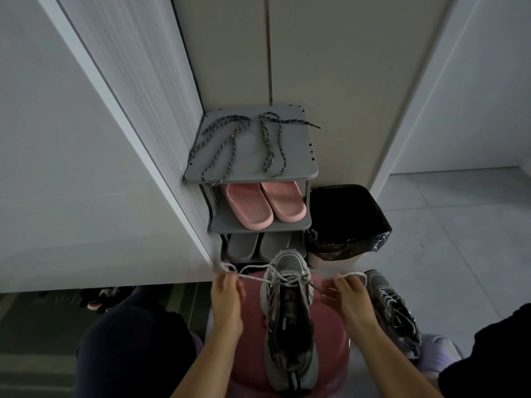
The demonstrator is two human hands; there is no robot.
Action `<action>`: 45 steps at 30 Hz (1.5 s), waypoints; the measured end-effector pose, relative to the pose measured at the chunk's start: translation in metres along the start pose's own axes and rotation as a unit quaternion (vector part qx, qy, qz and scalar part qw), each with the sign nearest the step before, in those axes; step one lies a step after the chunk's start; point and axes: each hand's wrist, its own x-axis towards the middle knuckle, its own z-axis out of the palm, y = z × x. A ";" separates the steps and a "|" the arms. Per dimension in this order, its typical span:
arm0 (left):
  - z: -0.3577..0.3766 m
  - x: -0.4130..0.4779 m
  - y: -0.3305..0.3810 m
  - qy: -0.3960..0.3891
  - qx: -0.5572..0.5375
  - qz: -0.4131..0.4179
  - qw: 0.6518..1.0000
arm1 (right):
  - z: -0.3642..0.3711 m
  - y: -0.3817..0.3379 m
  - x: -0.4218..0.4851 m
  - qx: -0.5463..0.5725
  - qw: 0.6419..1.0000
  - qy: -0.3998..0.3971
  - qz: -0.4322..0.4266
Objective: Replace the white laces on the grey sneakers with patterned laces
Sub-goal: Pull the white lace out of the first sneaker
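A grey sneaker [290,323] lies toe away from me on a pink round stool [250,340]. Its white lace [253,277] runs out to both sides from the lower eyelets. My left hand [227,300] pinches the lace's left end, pulled out to the left. My right hand [344,297] grips the looped right end. The second grey sneaker [393,308], laced in white, stands on the floor to the right. Two patterned grey laces [227,145] [273,139] lie loose on top of the grey shoe rack [298,170].
The rack holds pink slippers [264,205] on its middle shelf and grey slippers [244,247] below. A bin with a black bag [344,222] stands right of the rack. A white cabinet wall [86,168] closes the left side. Tiled floor [459,239] stretches to the right.
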 end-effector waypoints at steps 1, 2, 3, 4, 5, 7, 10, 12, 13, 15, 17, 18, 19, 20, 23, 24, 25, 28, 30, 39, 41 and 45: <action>0.005 -0.002 -0.002 -0.034 0.044 -0.003 0.998 | 0.005 0.003 -0.003 -0.051 0.998 -0.027 -0.001; 0.012 -0.006 -0.005 -0.073 0.102 -0.010 0.992 | 0.011 0.006 -0.005 -0.096 0.994 -0.057 -0.001; 0.019 -0.009 -0.009 -0.117 0.159 -0.012 0.980 | 0.016 0.008 -0.006 -0.139 0.987 -0.079 -0.003; 0.025 -0.010 -0.014 -0.155 0.201 -0.002 0.967 | 0.019 0.010 -0.007 -0.171 0.981 -0.090 -0.014; 0.030 -0.009 -0.016 -0.174 0.228 0.017 0.958 | 0.022 0.008 -0.008 -0.196 0.977 -0.087 -0.024; 0.037 -0.006 -0.015 -0.175 0.262 0.057 0.947 | 0.024 0.008 -0.007 -0.225 0.972 -0.064 -0.039; 0.039 -0.005 -0.016 -0.151 0.270 0.095 0.946 | 0.027 0.019 0.001 -0.279 0.958 -0.016 -0.061; 0.037 -0.009 -0.018 -0.089 0.170 0.039 0.981 | 0.027 0.026 0.005 -0.235 0.971 0.014 -0.049; 0.036 -0.010 -0.019 -0.053 0.094 -0.010 0.994 | 0.027 0.024 0.003 -0.187 0.981 0.028 -0.036; 0.032 -0.010 -0.022 -0.013 -0.033 -0.094 0.995 | 0.025 0.019 0.000 -0.081 0.996 0.041 0.002; 0.031 -0.010 -0.022 -0.006 -0.166 -0.163 0.973 | 0.021 0.017 -0.002 0.011 0.999 0.042 0.030; 0.030 -0.009 -0.022 -0.001 -0.242 -0.194 0.951 | 0.021 0.017 -0.004 0.049 0.997 0.039 0.042; 0.030 -0.009 -0.022 0.005 -0.306 -0.219 0.927 | 0.021 0.019 -0.005 0.083 0.994 0.039 0.061; 0.029 -0.009 -0.023 0.009 -0.351 -0.236 0.906 | 0.022 0.020 -0.008 0.111 0.990 0.034 0.081; 0.025 -0.010 -0.025 0.010 -0.394 -0.262 0.881 | 0.023 0.022 -0.013 0.141 0.983 0.017 0.120; 0.024 -0.011 -0.025 0.005 -0.373 -0.259 0.891 | 0.024 0.019 -0.014 0.127 0.986 0.018 0.107; 0.022 -0.010 -0.027 -0.006 -0.321 -0.247 0.914 | 0.023 0.018 -0.012 0.097 0.991 0.018 0.085; 0.019 -0.010 -0.033 -0.101 -0.037 -0.127 0.986 | 0.023 0.014 -0.011 0.009 0.999 -0.030 0.021; 0.020 -0.010 -0.033 -0.196 0.137 -0.008 0.971 | 0.023 0.013 -0.012 -0.077 0.995 -0.070 -0.006; 0.028 -0.005 -0.025 -0.095 0.171 -0.010 0.981 | 0.031 0.018 -0.010 -0.130 0.991 0.015 -0.033; 0.026 -0.008 -0.028 -0.041 -0.017 -0.151 0.988 | 0.028 0.011 -0.011 0.025 0.999 0.010 0.021; 0.018 -0.005 -0.025 -0.044 -0.050 -0.156 0.986 | 0.013 0.003 -0.007 0.020 0.999 -0.014 0.043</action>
